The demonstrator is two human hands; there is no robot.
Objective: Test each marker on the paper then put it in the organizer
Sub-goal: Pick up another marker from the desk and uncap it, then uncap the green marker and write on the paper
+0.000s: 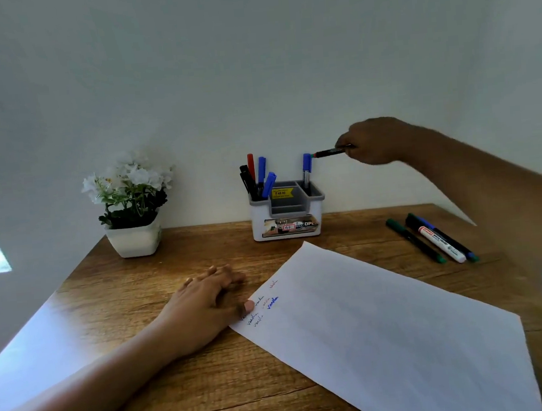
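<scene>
the right hand [369,144] is clamped on a dark marker [329,152], fingers curled round its rear end. the marker hangs almost level in the air over the right side of the organizer [289,226]. its free end points left, just beside the cap of the blue marker [307,169] standing in the right compartment.

the likeliest slip is a knock. if the dark marker goes in level, it can push the standing blue marker over or out. it probably needs tilting upright before the drop. the organizer looks light and nothing steadies it, so a sideways shove could slide or tip it. i cannot tell whether the dark marker is capped. if it is not, its tip could stain the other markers and dry out.

the left hand [206,302] rests on the bench [181,393] with fingers relaxed and holding nothing. its thumb presses the left corner of the paper [387,319], beside the test scribbles.

the organizer's left compartment holds a cluster of black, red and blue markers [257,180], some leaning. the middle compartment shows only a yellow price sticker [282,192]. three more markers [436,240] lie side by side on the bench at the right, probably untested. a white pot [135,240] at far left holds white flowers.
</scene>
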